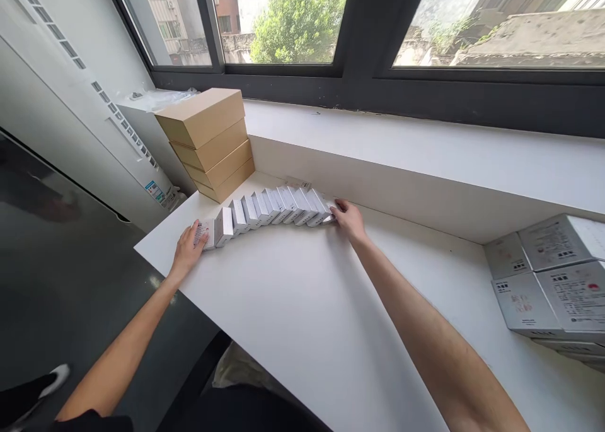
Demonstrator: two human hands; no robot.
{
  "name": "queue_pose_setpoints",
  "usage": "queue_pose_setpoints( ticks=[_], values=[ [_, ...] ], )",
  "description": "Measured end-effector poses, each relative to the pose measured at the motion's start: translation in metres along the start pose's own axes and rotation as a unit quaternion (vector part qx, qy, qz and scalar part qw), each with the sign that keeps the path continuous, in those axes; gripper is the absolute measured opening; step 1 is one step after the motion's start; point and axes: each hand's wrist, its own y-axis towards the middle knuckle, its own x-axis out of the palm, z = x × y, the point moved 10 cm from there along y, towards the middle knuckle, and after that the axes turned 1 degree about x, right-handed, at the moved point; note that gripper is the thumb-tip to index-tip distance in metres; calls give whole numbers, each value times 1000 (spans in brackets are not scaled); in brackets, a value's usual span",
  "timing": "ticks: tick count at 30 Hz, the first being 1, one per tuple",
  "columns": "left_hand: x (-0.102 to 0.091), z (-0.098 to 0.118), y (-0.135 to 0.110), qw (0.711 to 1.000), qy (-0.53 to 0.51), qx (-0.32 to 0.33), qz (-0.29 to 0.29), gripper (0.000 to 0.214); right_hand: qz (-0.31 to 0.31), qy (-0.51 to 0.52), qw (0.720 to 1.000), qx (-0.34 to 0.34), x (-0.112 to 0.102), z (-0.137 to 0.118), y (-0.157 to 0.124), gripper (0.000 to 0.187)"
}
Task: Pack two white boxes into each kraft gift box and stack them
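Note:
A curved row of several small white boxes (271, 206) stands on the white table, the boxes leaning against one another like tilted dominoes. At the left end, my left hand (188, 249) has its fingers closed over a printed white box (208, 233). My right hand (348, 219) is at the other end of the row. Its thumb and fingers are closed on the edge of the last white box (326, 214), partly hiding it. Behind the row, a flat printed piece (299, 184) lies close to the wall.
Brown cardboard boxes (215, 142) are stacked at the table's far left corner. Larger silver-white printed boxes (553, 280) are piled at the right. A window ledge (401, 148) rises behind the white table (293, 293). Clear plastic (170, 99) lies on the ledge. Someone's shoe (55, 379) shows lower left.

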Motion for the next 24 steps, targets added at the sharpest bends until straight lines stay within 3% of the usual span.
queue_pose_setpoints(
  ticks=[5, 9, 14, 17, 20, 24],
  values=[
    [5, 8, -4, 983, -168, -69, 16, 78, 5, 14, 1000, 4, 13, -5, -8, 41],
    [8, 33, 0, 968, -246, -51, 26, 83, 0, 45, 999, 3, 21, -15, -13, 37],
    [1, 74, 3, 965, -254, 1, 59, 77, -14, 127, 992, -9, 19, -35, -24, 51],
    [11, 93, 4, 972, -232, 28, 25, 88, -30, 141, 989, -32, 22, -53, -37, 57],
    [25, 101, 14, 985, -168, 35, 8, 88, -57, 118, 990, -60, 32, -71, -51, 61],
    [38, 109, 39, 991, -127, 48, 6, 70, -66, 75, 993, -59, 30, -77, -57, 64]
  ],
)
